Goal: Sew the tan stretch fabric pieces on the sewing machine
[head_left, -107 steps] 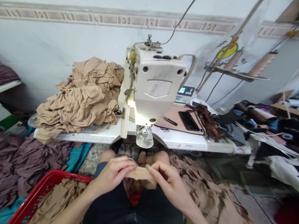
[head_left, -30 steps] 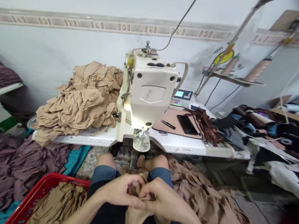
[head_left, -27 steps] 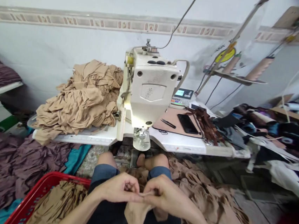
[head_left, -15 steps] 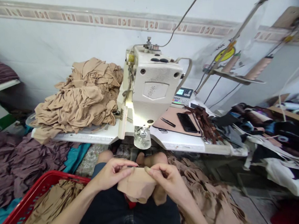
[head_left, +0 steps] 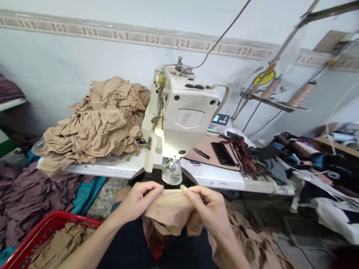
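Observation:
A tan piece of fabric [head_left: 172, 214] is stretched between my two hands, its upper edge folded and its lower part hanging over my lap. My left hand [head_left: 138, 200] pinches the left end of that edge between thumb and fingers. At the right end, my right hand [head_left: 207, 205] pinches the same edge. Just beyond the fabric stands a white sewing machine [head_left: 190, 110], its needle area lit and its narrow bed [head_left: 171, 176] pointing at me. The fabric's edge is close to the bed, and I cannot tell that they touch.
Tan garments [head_left: 94, 126] are heaped on the table's left side. Thread snips [head_left: 201, 153] and a phone [head_left: 223, 154] lie on a pink mat to the right. A red basket [head_left: 63, 216] with fabric stands at lower left. Thread cones [head_left: 301, 94] sit on a stand.
Both hands have moved forward and up with the fabric, closer to the machine's bed. The camera view has tilted up slightly.

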The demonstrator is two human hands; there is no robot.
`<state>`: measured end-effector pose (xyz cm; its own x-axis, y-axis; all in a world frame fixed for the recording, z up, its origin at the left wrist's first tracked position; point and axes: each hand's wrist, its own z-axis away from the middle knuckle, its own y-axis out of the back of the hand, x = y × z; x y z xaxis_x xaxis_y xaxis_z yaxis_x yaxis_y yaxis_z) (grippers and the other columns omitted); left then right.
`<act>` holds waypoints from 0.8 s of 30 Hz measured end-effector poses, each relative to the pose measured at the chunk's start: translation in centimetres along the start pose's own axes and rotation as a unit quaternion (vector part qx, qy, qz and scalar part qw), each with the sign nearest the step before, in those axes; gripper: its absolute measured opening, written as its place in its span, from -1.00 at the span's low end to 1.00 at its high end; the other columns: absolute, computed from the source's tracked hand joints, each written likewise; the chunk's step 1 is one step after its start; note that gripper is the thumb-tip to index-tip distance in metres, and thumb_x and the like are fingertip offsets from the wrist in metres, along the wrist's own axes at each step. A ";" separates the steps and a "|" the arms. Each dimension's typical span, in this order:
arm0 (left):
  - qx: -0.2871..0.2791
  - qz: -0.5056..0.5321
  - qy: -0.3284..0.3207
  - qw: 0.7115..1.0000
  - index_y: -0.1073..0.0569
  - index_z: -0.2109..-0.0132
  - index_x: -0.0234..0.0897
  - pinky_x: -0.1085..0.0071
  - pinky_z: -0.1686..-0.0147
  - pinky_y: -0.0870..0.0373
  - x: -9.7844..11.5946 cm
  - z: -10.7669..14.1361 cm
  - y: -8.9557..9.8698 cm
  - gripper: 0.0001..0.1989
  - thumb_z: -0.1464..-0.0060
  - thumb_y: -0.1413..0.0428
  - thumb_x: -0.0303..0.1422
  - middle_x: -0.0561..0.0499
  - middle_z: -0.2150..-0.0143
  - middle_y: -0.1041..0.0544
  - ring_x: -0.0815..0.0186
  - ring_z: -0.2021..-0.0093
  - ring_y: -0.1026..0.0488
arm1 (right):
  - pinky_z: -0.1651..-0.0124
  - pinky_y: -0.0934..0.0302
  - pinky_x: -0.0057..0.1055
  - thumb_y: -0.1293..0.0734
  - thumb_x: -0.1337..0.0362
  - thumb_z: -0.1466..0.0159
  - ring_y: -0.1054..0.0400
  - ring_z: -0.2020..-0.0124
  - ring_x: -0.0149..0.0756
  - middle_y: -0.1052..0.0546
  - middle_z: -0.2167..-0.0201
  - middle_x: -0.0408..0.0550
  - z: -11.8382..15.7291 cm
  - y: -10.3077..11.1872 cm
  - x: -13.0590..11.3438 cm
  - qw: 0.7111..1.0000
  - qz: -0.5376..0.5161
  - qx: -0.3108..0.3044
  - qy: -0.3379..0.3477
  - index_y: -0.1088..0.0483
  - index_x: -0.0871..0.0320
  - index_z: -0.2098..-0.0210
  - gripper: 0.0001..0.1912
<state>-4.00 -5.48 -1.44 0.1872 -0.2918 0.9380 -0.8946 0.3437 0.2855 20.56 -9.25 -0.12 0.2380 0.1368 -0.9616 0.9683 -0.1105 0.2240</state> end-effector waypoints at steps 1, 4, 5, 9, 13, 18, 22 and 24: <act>0.007 0.007 0.012 1.000 -0.64 0.25 -0.30 0.40 0.25 -0.38 0.1 -0.3 0.0 -0.65 -0.37 -0.13 -0.15 -0.05 0.32 -0.63 0.22 0.30 -0.50 | 0.38 -0.19 -0.35 -0.50 -0.12 -0.28 -0.33 0.45 -0.23 -0.53 0.51 -0.07 -0.4 0.0 0.2 1.000 -0.007 0.001 -0.006 -0.63 0.18 0.43 -0.53; 0.034 0.023 0.050 0.998 -0.57 0.32 -0.30 0.44 0.39 -0.25 0.4 -1.4 -0.1 -0.62 -0.31 -0.19 -0.08 0.03 0.44 -0.49 0.31 0.42 -0.37 | 0.36 -0.21 -0.36 -0.51 -0.15 -0.25 -0.34 0.45 -0.25 -0.54 0.52 -0.07 -1.5 0.0 0.7 0.999 -0.036 -0.004 -0.023 -0.63 0.21 0.43 -0.50; 0.046 0.027 0.065 0.996 -0.54 0.33 -0.30 0.46 0.43 -0.19 0.6 -1.8 -0.1 -0.61 -0.29 -0.20 -0.06 0.07 0.49 -0.41 0.34 0.46 -0.30 | 0.36 -0.22 -0.36 -0.52 -0.16 -0.24 -0.35 0.45 -0.25 -0.54 0.52 -0.07 -1.8 0.1 0.9 0.998 -0.052 -0.007 -0.031 -0.63 0.22 0.42 -0.49; 0.103 0.034 0.086 0.990 -0.45 0.30 -0.25 0.48 0.50 -0.04 1.3 -3.1 -0.5 -0.67 -0.22 -0.28 -0.09 0.21 0.55 -0.17 0.41 0.53 -0.13 | 0.33 -0.27 -0.35 -0.55 -0.17 -0.20 -0.38 0.43 -0.24 -0.57 0.50 -0.06 -2.8 0.1 1.3 0.994 -0.099 0.003 -0.047 -0.62 0.22 0.42 -0.48; 0.151 0.048 0.049 0.986 -0.44 0.26 -0.22 0.46 0.49 -0.10 1.2 -4.3 -1.0 -0.71 -0.18 -0.31 -0.14 0.22 0.56 -0.19 0.40 0.55 -0.17 | 0.31 -0.28 -0.34 -0.58 -0.16 -0.17 -0.40 0.40 -0.21 -0.58 0.49 -0.07 -3.6 0.1 1.6 0.992 -0.110 0.034 -0.042 -0.64 0.21 0.42 -0.50; 0.170 0.097 0.046 0.980 -0.41 0.16 -0.19 0.49 0.50 -0.09 0.4 -5.6 -1.6 -0.68 -0.17 -0.34 -0.13 0.27 0.58 -0.19 0.42 0.59 -0.16 | 0.30 -0.27 -0.34 -0.61 -0.13 -0.13 -0.40 0.40 -0.21 -0.58 0.51 -0.09 -4.8 0.1 1.8 0.990 -0.123 0.062 -0.034 -0.65 0.20 0.45 -0.53; 0.141 0.156 0.055 0.976 -0.35 0.13 -0.19 0.53 0.54 0.01 0.3 -6.4 -1.9 -0.59 -0.15 -0.36 -0.08 0.33 0.60 -0.16 0.47 0.63 -0.07 | 0.25 -0.29 -0.32 -0.60 -0.10 -0.14 -0.43 0.37 -0.18 -0.60 0.48 -0.08 -5.4 0.4 2.1 0.990 -0.117 0.069 -0.023 -0.64 0.19 0.46 -0.56; 0.134 0.168 0.058 0.975 -0.34 0.13 -0.19 0.53 0.55 0.03 0.2 -6.5 -2.0 -0.58 -0.15 -0.36 -0.07 0.33 0.61 -0.16 0.48 0.63 -0.05 | 0.24 -0.29 -0.31 -0.59 -0.10 -0.16 -0.43 0.36 -0.17 -0.61 0.47 -0.06 -5.3 0.6 2.5 0.992 -0.103 0.066 -0.023 -0.64 0.20 0.44 -0.56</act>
<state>0.49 -0.40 -0.54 -0.1045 -0.0944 0.9900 -0.9842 0.1528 -0.0893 22.09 -3.71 -1.53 0.0287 0.1255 -0.9917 0.9771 -0.2129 0.0014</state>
